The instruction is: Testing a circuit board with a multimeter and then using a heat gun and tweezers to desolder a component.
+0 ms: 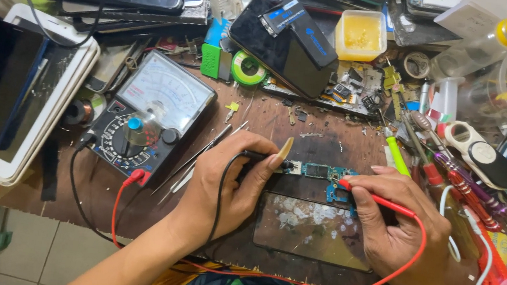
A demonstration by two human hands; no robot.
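Here, a small circuit board (326, 174) was seen lying flat on the wooden workbench (326, 136), its long axis running left to right, between the two hands. The left hand (228, 185) was closed on a black probe (262, 157), whose tip was brought to the board's left end. The right hand (387, 219) was pinched on a red probe (383, 202), whose tip was set at the board's lower right part. Both hands were about equally near, one at each end. A dark phone screen (314, 230) lay just below the board, toward the person. The probe leads were traced back to an analog meter (149, 116) to the left. The bench was crowded: a tablet (18, 92) at far left, a yellow tub (361, 34) behind, screwdrivers (470, 184) to the right. Tiled floor (49, 253) showed below the bench edge.
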